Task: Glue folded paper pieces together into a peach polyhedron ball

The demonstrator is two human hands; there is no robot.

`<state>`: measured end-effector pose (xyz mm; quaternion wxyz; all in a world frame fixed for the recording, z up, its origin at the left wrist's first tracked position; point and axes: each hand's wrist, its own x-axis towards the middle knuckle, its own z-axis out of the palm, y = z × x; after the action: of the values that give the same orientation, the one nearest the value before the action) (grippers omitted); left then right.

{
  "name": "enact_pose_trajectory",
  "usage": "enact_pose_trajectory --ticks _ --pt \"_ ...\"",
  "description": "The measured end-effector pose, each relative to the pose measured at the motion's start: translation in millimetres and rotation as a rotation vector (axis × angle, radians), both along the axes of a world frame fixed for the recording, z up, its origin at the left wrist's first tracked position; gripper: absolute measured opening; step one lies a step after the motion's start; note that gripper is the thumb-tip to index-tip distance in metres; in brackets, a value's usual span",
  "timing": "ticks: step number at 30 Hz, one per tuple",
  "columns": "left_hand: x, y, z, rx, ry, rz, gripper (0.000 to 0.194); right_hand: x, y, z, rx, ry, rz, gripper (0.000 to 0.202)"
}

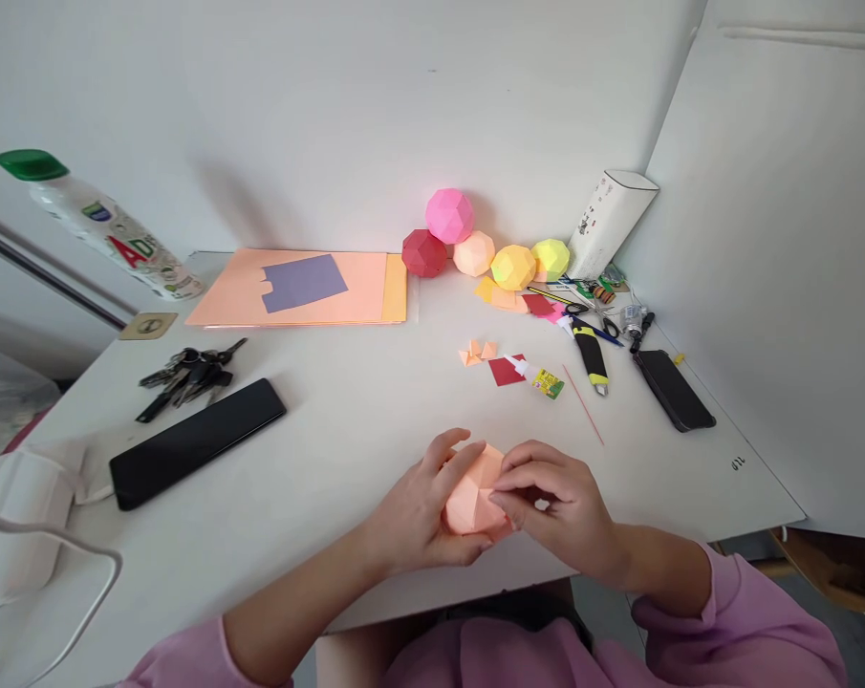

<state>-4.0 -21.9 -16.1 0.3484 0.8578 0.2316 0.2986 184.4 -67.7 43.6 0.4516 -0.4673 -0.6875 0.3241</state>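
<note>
My left hand is wrapped around a peach faceted paper ball just above the table's front edge. On the ball's right side, the fingertips of my right hand are pinched together at its surface; whether a small piece lies between them is hidden. Beyond the hands sit several small folded peach paper pieces. Close to them, a small glue bottle with a white nozzle lies partly on a red paper square.
Finished paper balls stand against the back wall. Peach sheets lie at the back left. Keys and a black phone are on the left. A utility knife, a thin red stick and another phone lie on the right.
</note>
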Motion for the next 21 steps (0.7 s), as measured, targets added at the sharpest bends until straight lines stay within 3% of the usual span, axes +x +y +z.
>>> enact_pose_trajectory --ticks 7,14,21 --pt "-4 3 -2.9 -0.049 0.001 0.023 0.082 9 3 5.3 -0.324 0.132 0.043 0.012" --pt "-6 7 -0.1 -0.087 -0.014 0.08 0.074 17 8 10.5 -0.511 -0.129 0.144 0.024" --pt "-5 4 1.9 -0.068 -0.028 0.124 0.07 11 7 4.2 -0.721 -0.023 0.269 0.03"
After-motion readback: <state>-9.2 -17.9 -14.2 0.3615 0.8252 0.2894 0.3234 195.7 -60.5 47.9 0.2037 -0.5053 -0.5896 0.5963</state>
